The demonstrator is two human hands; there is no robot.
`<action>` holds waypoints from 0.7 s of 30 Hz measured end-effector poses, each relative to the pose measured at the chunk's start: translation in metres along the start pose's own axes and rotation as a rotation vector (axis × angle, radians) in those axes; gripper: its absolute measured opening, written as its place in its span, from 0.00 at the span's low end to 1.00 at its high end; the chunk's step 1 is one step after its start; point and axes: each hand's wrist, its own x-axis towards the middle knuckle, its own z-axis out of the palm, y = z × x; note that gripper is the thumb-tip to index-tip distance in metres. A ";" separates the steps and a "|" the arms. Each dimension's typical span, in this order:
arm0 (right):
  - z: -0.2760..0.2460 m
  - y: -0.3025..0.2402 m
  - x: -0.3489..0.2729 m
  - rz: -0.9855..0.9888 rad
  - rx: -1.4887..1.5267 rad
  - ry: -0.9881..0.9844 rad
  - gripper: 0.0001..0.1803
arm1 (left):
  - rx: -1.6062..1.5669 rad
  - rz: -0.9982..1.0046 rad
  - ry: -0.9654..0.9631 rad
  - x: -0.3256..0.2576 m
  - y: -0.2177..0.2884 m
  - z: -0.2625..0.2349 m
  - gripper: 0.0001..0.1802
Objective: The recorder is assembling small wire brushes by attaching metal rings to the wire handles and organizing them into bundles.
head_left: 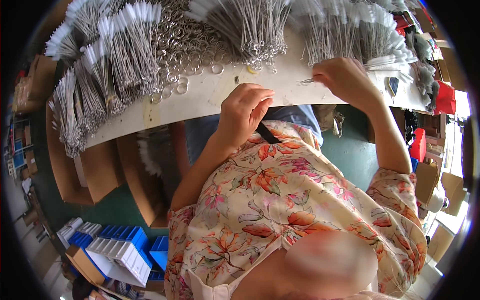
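At the near edge of the white table (210, 92), my left hand (242, 114) is closed, with thumb and forefinger close together. Anything between its fingers is too small or hidden to make out. My right hand (347, 84) reaches over the table at the right, fingers pressed together. Thin wire ends poke out from its fingertips, beside the wire-handled brushes (345, 32) with white bristles. In front of my left hand lies a bundle of looped wire brush handles (255, 35). A heap of metal split rings (187, 47) spreads to its left.
More bundled wire brushes (125, 55) line the table's left side. Open cardboard boxes (87, 177) stand below its left edge. Blue and white plastic bins (122, 250) sit at lower left. Red bags (444, 98) and grey brushes are at the right.
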 end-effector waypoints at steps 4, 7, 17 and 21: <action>0.066 0.014 0.009 -0.118 -0.802 0.086 0.05 | 0.032 -0.281 -0.081 -0.008 0.007 -0.009 0.10; 0.073 -0.009 0.017 -0.195 -0.148 0.051 0.04 | -0.012 -0.222 -0.005 -0.015 0.004 -0.007 0.09; 0.047 -0.004 0.024 -0.090 -0.222 0.038 0.06 | 0.722 0.062 -0.192 0.041 -0.034 -0.086 0.10; 0.064 -0.010 0.039 -0.130 0.151 0.138 0.06 | 0.625 0.056 -0.256 0.050 -0.047 -0.085 0.05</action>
